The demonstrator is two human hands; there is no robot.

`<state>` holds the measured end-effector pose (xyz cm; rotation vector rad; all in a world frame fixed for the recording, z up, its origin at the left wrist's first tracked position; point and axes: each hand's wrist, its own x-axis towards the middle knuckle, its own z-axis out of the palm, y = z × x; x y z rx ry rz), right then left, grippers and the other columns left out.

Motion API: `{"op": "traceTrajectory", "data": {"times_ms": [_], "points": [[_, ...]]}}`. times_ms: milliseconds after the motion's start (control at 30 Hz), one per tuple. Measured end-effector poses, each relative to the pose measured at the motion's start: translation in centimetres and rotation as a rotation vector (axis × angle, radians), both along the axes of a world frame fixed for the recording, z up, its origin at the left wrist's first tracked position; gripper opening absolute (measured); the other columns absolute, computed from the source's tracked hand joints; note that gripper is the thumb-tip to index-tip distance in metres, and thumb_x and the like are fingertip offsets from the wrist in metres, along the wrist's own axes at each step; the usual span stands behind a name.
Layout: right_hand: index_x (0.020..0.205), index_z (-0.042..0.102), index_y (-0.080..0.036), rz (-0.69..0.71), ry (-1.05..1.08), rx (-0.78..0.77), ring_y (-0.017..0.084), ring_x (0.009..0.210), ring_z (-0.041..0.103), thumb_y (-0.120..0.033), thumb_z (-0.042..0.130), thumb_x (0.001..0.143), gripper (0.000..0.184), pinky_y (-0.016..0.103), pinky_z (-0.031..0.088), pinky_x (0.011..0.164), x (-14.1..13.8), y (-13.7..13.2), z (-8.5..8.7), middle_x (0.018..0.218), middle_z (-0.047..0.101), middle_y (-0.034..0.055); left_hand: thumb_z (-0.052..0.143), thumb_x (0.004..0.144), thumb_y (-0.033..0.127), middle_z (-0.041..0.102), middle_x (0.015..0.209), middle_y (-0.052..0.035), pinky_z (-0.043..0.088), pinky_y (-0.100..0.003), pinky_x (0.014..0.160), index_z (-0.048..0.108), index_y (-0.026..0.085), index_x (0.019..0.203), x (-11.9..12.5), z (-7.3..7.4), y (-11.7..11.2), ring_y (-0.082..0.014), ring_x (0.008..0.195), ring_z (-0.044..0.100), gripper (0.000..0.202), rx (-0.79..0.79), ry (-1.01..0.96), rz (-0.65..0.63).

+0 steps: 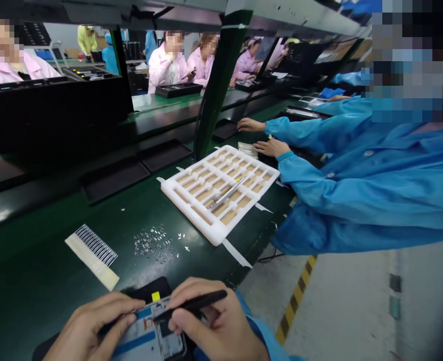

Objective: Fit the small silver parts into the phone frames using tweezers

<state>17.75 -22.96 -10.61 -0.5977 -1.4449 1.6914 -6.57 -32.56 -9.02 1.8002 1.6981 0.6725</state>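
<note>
At the bottom of the view a phone housing [140, 333] with blue strips and a yellow tab lies tilted on a black pad [160, 287]. My left hand [89, 326] grips the housing's left side, thumb and fingers closed at its edge. In my right hand [217, 321] is a slim black pointed tool [202, 301], tweezers or a pry stick, I cannot tell which. Its tip reaches the inside of the housing near a small coppery part. Beyond lie many tiny metal pieces [155, 244] and a cream backing sheet [93, 258] with rows of dark strips.
A white slotted foam tray [221, 228] stands taped to the green bench, with metal tweezers [227, 194] on it. Black shallow trays [116, 178] lie behind, near a green post [221, 75]. A co-worker in a blue coat [356, 165] works at the right.
</note>
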Motion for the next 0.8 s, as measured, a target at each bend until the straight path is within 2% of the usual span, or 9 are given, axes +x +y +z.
{"op": "traceTrajectory", "data": {"times_ms": [67, 200, 333, 533, 800], "points": [[0.1, 0.088, -0.019, 0.051, -0.056, -0.013, 0.019, 0.068, 0.079, -0.016, 0.079, 0.092, 0.012, 0.028, 0.066, 0.066, -0.7, -0.5, -0.4, 0.087, 0.08, 0.0083, 0.062, 0.103, 0.039, 0.086, 0.107, 0.0, 0.065, -0.019, 0.081, 0.085, 0.039, 0.115, 0.2, 0.2, 0.7, -0.0173, 0.092, 0.084, 0.027, -0.11, -0.062, 0.0], [0.096, 0.087, -0.017, 0.055, -0.191, -0.009, 0.018, 0.069, 0.079, -0.018, 0.077, 0.091, 0.011, 0.026, 0.065, 0.065, -1.6, -0.7, -1.5, 0.09, 0.081, 0.0086, 0.062, 0.1, 0.038, 0.086, 0.104, -0.0009, 0.066, -0.022, 0.083, 0.086, 0.037, 0.112, 0.8, 0.0, 1.4, -0.0185, 0.094, 0.084, 0.027, -0.178, -0.139, 0.059], [0.093, 0.086, -0.017, 0.048, -0.294, 0.014, 0.018, 0.065, 0.077, -0.024, 0.076, 0.092, 0.012, 0.024, 0.064, 0.058, -1.9, -0.5, -2.0, 0.09, 0.081, 0.0085, 0.062, 0.1, 0.038, 0.087, 0.106, -0.0012, 0.065, -0.023, 0.084, 0.086, 0.035, 0.111, 1.0, -0.5, 1.3, -0.0185, 0.095, 0.083, 0.026, -0.183, -0.155, 0.068], [0.094, 0.085, -0.019, 0.036, -0.369, 0.033, 0.019, 0.065, 0.078, -0.027, 0.075, 0.094, 0.013, 0.024, 0.064, 0.057, -1.9, -0.6, -2.3, 0.09, 0.081, 0.0075, 0.062, 0.099, 0.039, 0.086, 0.104, 0.0, 0.065, -0.021, 0.082, 0.086, 0.035, 0.109, 0.9, -0.8, 1.2, -0.0171, 0.094, 0.083, 0.027, -0.171, -0.142, 0.081], [0.095, 0.084, -0.019, 0.006, -0.349, 0.045, 0.019, 0.068, 0.078, -0.025, 0.075, 0.095, 0.011, 0.023, 0.063, 0.058, -1.9, -0.6, -2.6, 0.088, 0.081, 0.0064, 0.059, 0.099, 0.041, 0.086, 0.104, -0.001, 0.064, -0.021, 0.079, 0.085, 0.033, 0.109, 1.2, -0.7, 1.4, -0.0173, 0.093, 0.083, 0.029, -0.181, -0.101, 0.083]]}}
